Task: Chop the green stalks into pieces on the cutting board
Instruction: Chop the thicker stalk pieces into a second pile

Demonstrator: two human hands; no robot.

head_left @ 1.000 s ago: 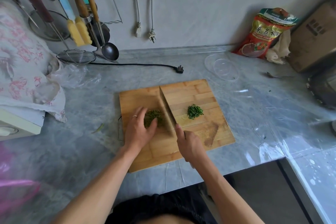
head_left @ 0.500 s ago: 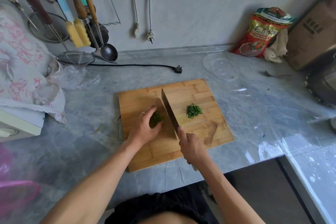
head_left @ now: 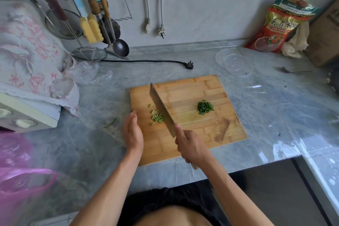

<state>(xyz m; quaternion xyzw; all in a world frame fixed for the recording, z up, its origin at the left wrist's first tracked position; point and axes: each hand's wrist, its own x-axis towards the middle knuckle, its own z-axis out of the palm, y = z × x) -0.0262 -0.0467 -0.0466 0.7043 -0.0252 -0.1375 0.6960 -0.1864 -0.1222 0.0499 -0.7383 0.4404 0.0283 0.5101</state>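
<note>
- Rectangular wooden cutting board (head_left: 192, 145) on grey marbled counter (head_left: 275, 108); short green stalk pieces (head_left: 157, 116) on its left half, touching the cleaver; finer dark green heap (head_left: 205, 107) right of centre
- Right hand (head_left: 191, 147) grips broad steel cleaver (head_left: 161, 109) by the handle, forefinger along the blade's back
- Left hand (head_left: 132, 132) at the board's left edge, fingers straight, holding nothing

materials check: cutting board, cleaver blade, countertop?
Cutting board: looks like bamboo or wood, matte tan, glued strips visible as parallel seams, one darker stain.
Cleaver blade: metal, probably steel, dull grey with a soft sheen.
Countertop: marble-look stone or laminate, grey veining, glossy reflections; which one can't be told.
</note>
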